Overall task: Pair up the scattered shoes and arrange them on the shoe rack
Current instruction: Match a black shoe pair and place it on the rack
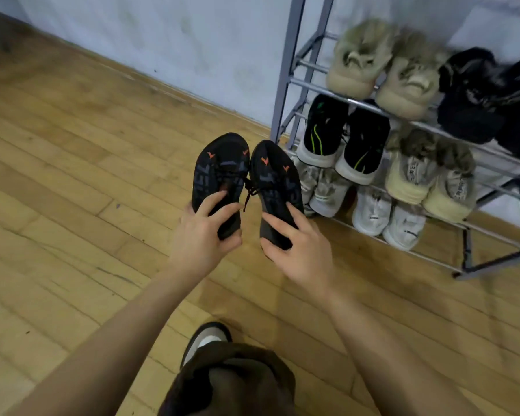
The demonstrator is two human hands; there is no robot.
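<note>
Head view: my left hand (pixel 198 238) clamps one black orange-marked shoe (pixel 219 181), my right hand (pixel 297 247) its mate (pixel 275 187), both at centre. I judge the dangling lace could snag the grey metal rack (pixel 285 67) at two o'clock, already crowded.

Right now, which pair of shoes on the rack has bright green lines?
The black pair with white soles at the left end of the middle shelf. The black pair on the top shelf is plain and fuzzy, and the other pairs are beige or whitish.
</note>
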